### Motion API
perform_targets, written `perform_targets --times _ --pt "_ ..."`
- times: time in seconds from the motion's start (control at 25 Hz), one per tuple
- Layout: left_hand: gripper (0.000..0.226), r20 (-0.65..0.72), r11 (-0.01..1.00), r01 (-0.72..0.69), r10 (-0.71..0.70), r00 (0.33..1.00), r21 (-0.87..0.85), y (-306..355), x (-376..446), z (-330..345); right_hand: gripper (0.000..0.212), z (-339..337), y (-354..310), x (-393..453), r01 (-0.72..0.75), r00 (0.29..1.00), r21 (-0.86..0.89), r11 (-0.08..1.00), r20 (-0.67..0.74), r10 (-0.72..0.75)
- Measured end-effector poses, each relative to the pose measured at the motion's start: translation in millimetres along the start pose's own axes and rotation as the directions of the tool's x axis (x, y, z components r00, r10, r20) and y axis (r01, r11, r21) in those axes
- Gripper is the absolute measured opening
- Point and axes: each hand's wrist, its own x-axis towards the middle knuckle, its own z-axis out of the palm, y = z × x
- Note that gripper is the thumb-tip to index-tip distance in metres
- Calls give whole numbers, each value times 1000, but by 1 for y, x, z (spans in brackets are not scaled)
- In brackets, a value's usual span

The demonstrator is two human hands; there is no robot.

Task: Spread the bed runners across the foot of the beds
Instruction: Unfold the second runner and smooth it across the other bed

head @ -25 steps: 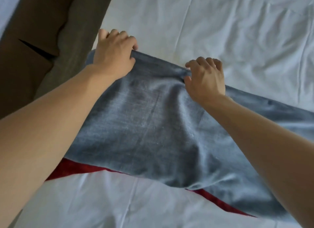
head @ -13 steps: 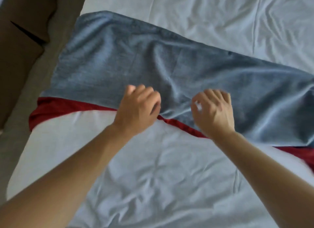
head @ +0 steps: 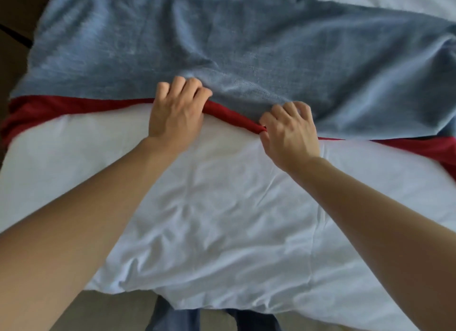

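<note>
both hands now sit on the near edge of the runner, whereas half a second ago they hovered just short of it with nothing pinched. the left hand (head: 176, 113) has its fingers curled over the blue-grey top face of the bed runner (head: 246, 46) at the centre of the frame, its thumb hidden below, apparently gripping the red underside edge (head: 229, 113). the right hand (head: 290, 133), just right of centre, pinches the same red edge between thumb and curled fingers. the runner lies across the upper half of the frame on the white sheet (head: 222, 207), with creases at upper right and the red lining showing along its near edge at left and right. to do this step well, draw the edge evenly toward the foot of the bed with both hands together, keeping equal tension so the near edge runs straight; then roll the red lining under so only the blue-grey face shows. avoid dragging the sheet beneath, which already carries wrinkles.
</note>
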Motion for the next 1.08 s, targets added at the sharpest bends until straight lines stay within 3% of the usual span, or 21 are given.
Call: perform_targets --times 0.16,0.36,0.56,0.64,0.72,0.8,0.88,0.96,1.08 --pt "18 -25 992 -73 71 997 -99 -10 6 4 12 -1 -6 -4 -103 995 -7 995 -13 103" --pt "4 -50 919 -241 238 970 -310 -17 -28 -3 20 -15 -20 -29 -102 994 37 994 -40 104" --pt "12 74 888 -244 294 953 -389 -22 -29 -10 15 -23 -21 -30 -43 998 81 996 44 40" --pt "14 144 894 -186 264 954 -407 -24 -21 -9 10 -25 -20 -29 -78 996 37 996 41 77" --pt "14 163 927 -40 108 981 -374 -24 -10 -8 5 -28 -22 -31 -111 992 51 992 -59 114" --pt "7 89 966 29 -6 996 -258 -20 -2 -8 8 -27 -31 -36 -11 993 84 996 -118 21" --pt "12 4 986 -5 5 1000 -165 -9 -3 -10 13 -18 -38 -41 73 996 24 997 -46 -72" --pt "17 -64 985 -99 91 994 -144 2 -15 -6 21 -11 -34 -39 20 999 -52 998 34 -19" --pt "19 25 987 -138 141 990 -84 0 -32 2 34 -8 -25 -27 -66 994 -122 990 73 75"
